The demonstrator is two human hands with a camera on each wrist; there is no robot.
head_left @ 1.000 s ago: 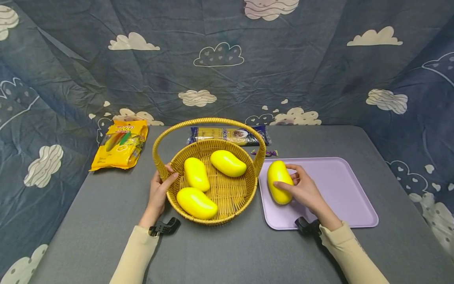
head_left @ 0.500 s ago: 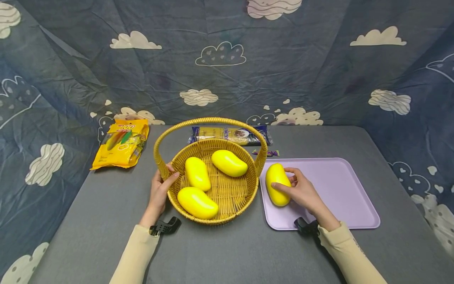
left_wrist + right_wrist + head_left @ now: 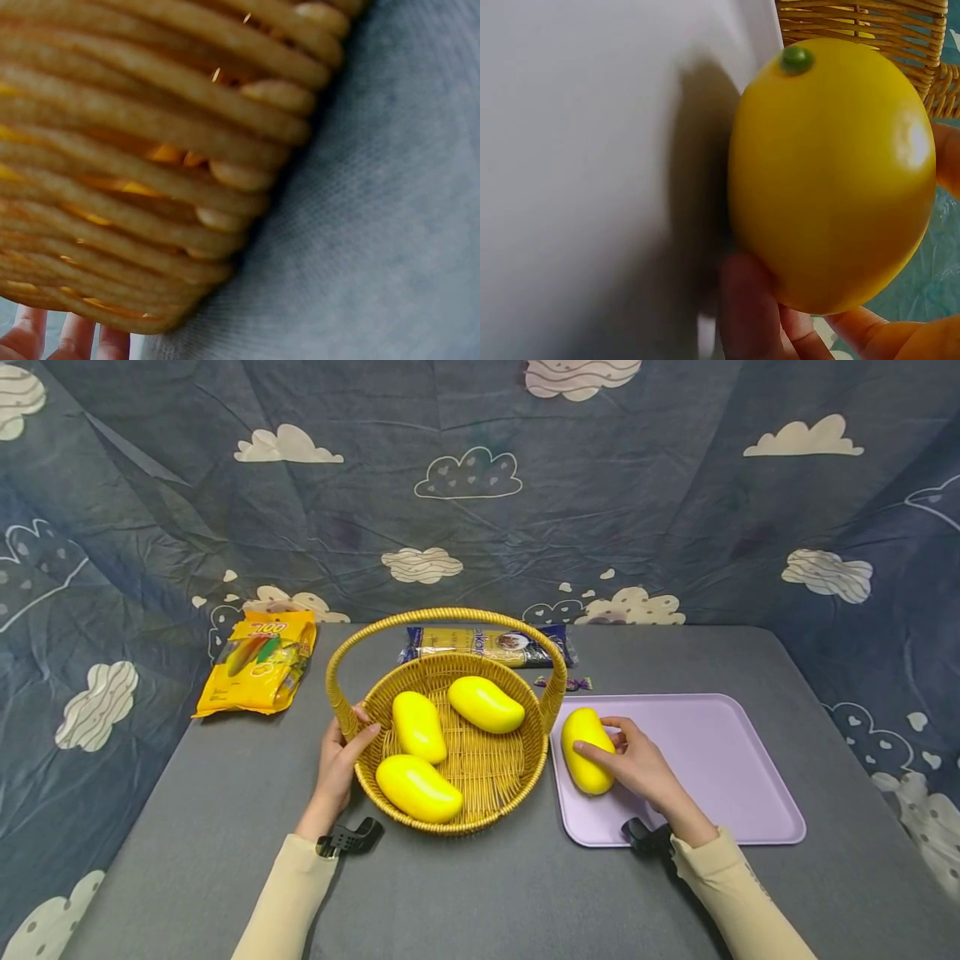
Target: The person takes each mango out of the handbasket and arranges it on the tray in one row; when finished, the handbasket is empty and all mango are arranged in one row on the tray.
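My left hand [image 3: 339, 766] grips the left rim of a round wicker basket [image 3: 480, 817], thumb over the edge; in the left wrist view the woven wall [image 3: 150, 150] fills much of the frame and fingertips [image 3: 75, 335] show below it. Inside the basket lie three yellow mangoes, one at the back [image 3: 486, 704], one at the left [image 3: 418, 728] and one in front [image 3: 418, 789]. With thumb and fingers, my right hand [image 3: 637, 762] holds another mango [image 3: 587, 752] at the left end of a lilac tray [image 3: 720, 768]. Its green stem nub [image 3: 796, 60] shows in the right wrist view.
The basket's tall arched handle [image 3: 446, 613] stands upright. Behind it lies a blue and yellow noodle packet [image 3: 480, 646], with a small purple-wrapped candy [image 3: 564, 683] to its right. A yellow snack bag [image 3: 258, 664] lies at the back left. A cloud-patterned cloth [image 3: 465, 543] hangs behind the table.
The right hand and its mango have shifted slightly down and left over the tray. My left hand keeps its grip on the basket, and the other mangoes lie as before.
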